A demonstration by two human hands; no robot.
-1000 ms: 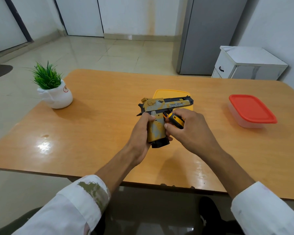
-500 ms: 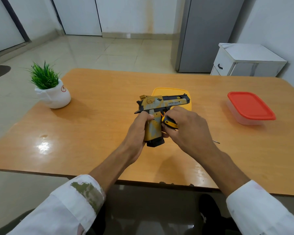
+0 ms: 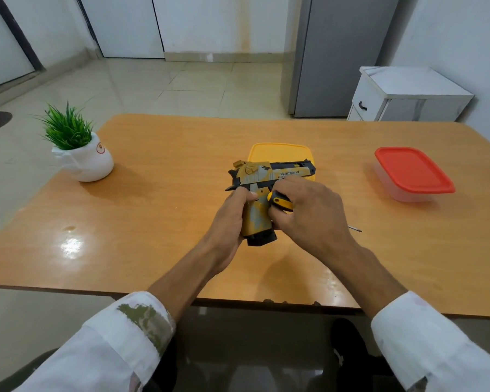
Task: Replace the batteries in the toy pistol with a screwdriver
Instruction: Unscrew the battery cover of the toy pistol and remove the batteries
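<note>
Wooden table (image 3: 153, 222) carries two lidded containers (one yellow (image 3: 277, 152), one red (image 3: 410, 168)) and one potted plant (image 3: 77, 145). Above its middle, one toy pistol (image 3: 269, 172) is held grip-down, its barrel lying left to right, muzzle pointing right. The left hand (image 3: 229, 222) clasps the grip; the right hand (image 3: 311, 216) curls round one screwdriver (image 3: 280, 200), handle just beside the grip.

The yellow-and-grey plastic toy pistol (image 3: 269, 172), with a black slide and black magazine base, is held upright above the wooden surface (image 3: 167, 207), barrel pointing right. The yellow-and-black-handled screwdriver (image 3: 280, 201) lies nearly level just beside the pistol's handle, its thin metal tip pointing right, away from the pistol.
</note>
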